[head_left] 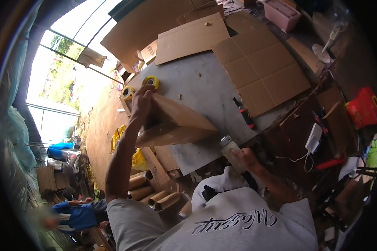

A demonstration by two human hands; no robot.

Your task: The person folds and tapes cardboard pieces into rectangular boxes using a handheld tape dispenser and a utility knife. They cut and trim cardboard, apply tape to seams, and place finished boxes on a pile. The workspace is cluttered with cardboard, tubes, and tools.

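Note:
My left hand [142, 100] is closed over the upper left edge of a brown cardboard box [184, 113], which sits tilted on the grey tabletop [192, 90]. The box's inside looks dark and its far corner points right. My right hand [249, 159] is closed around a flat, pale object that looks like a phone [231, 149], held near the table's front edge, apart from the box. Two yellow tape rolls, one [151, 82] just beyond my left hand and another [127, 93] to its left, stand close by. A black-and-red handled tool [244, 113] lies right of the box.
Flat cardboard sheets [264, 69] cover the table's far and right sides. Cardboard tubes [165, 201] lie below the table at the lower left. At the right are a white device with a cable [313, 138] and a red container [361, 106]. A person in blue [80, 215] is at the lower left.

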